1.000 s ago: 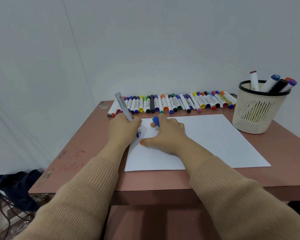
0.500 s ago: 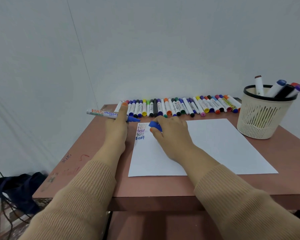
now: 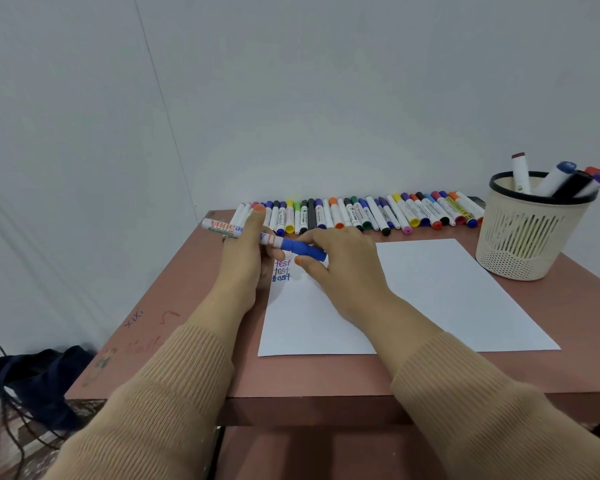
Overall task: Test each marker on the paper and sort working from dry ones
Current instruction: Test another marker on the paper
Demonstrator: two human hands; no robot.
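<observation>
My left hand (image 3: 245,258) grips a white marker (image 3: 222,227) with orange lettering, held level above the table's left side, its index finger stretched along the barrel. My right hand (image 3: 340,261) pinches the blue cap (image 3: 305,251), which sits over the marker's right end. Under the hands lies the white paper (image 3: 447,296) with several small "test" words (image 3: 282,270) in its top left corner. A long row of capped markers (image 3: 361,213) lies along the table's far edge.
A cream mesh basket (image 3: 527,237) with a black rim stands at the right back and holds several markers. The brown table (image 3: 326,375) has scribbles near its left edge. A dark bag (image 3: 39,379) and cables lie on the floor at the left.
The left hand lifted the marker off the paper and turned it level. The right hand brought the blue cap to its tip and fitted it on.
</observation>
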